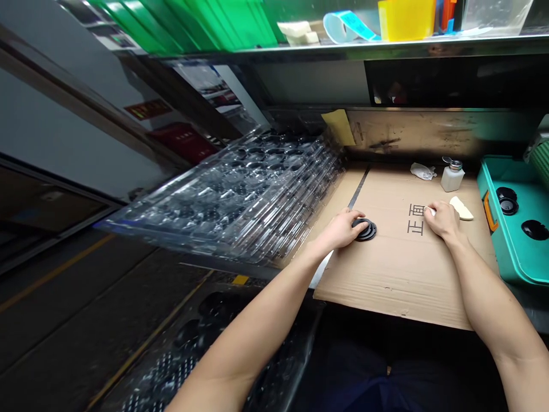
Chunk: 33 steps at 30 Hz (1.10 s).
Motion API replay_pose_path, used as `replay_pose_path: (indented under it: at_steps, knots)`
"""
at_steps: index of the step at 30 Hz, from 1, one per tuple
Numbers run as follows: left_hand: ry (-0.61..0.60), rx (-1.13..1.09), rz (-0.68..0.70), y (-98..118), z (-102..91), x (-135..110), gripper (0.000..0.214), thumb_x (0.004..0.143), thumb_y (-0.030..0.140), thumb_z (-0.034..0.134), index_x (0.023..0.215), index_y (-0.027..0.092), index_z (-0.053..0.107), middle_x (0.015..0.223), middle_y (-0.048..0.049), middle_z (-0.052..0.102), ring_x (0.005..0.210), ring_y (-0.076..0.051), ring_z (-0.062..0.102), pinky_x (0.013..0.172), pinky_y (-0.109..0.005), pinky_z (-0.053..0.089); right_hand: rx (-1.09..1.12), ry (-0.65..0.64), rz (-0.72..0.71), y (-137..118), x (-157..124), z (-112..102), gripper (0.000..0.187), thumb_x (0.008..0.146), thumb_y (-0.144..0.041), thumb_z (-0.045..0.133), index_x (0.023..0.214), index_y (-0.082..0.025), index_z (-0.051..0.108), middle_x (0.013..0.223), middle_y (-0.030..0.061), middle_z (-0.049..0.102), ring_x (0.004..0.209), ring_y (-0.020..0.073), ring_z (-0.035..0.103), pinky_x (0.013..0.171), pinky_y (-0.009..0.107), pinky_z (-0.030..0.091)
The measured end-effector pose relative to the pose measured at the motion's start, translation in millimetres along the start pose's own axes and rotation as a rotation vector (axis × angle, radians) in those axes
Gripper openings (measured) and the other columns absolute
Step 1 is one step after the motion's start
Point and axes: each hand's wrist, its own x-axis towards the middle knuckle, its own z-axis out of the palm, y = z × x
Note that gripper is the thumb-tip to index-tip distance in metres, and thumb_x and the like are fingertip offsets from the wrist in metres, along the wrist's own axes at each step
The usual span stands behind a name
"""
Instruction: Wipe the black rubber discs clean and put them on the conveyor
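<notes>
Left hand [341, 229] on black rings [366, 230], probably rubber

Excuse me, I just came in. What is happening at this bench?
A person is working with bare hands on a sheet of cardboard. Their left hand is on a small stack of black rings. Their right hand is beside a cream-coloured bar. A pile of clear plastic trays lies to the left, and a green bin with more black rings is on the right.
</notes>
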Motion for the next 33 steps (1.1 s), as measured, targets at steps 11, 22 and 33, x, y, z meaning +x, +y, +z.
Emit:
replay_pose_path:
  at_steps: [11,22,33]
  knots:
    - [-0.270,0.209,0.216,20,-1.5,3,0.055,0.078,0.044,0.073,0.128,0.021,0.068,0.133,-0.0145,0.065,0.130,-0.036,0.056,0.114,-0.046,0.039,-0.011,-0.020,0.007,-3,-2,-2,0.028,0.092,-0.035,0.052,0.098,-0.024,0.077,0.105,0.0068,0.075,0.092,0.0229,0.065,0.070,0.030,0.040]
    - [-0.178,0.252,0.278,9,-4.0,36,0.054,0.082,0.049,0.061,0.126,0.018,0.067,0.130,-0.0165,0.063,0.124,-0.035,0.058,0.113,-0.046,0.040,-0.005,-0.056,0.031,-10,-4,-10,0.028,0.095,-0.034,0.051,0.101,-0.023,0.075,0.110,0.0070,0.074,0.098,0.0221,0.066,0.078,0.029,0.044]
    - [-0.096,0.428,0.312,73,-6.3,73,0.075,0.078,0.071,0.057,0.134,0.022,0.064,0.144,-0.0174,0.058,0.130,-0.046,0.054,0.108,-0.057,0.043,-0.022,-0.140,0.016,-17,-10,0,0.033,0.096,-0.035,0.051,0.108,-0.017,0.076,0.112,0.0120,0.075,0.104,0.0249,0.069,0.085,0.032,0.050]
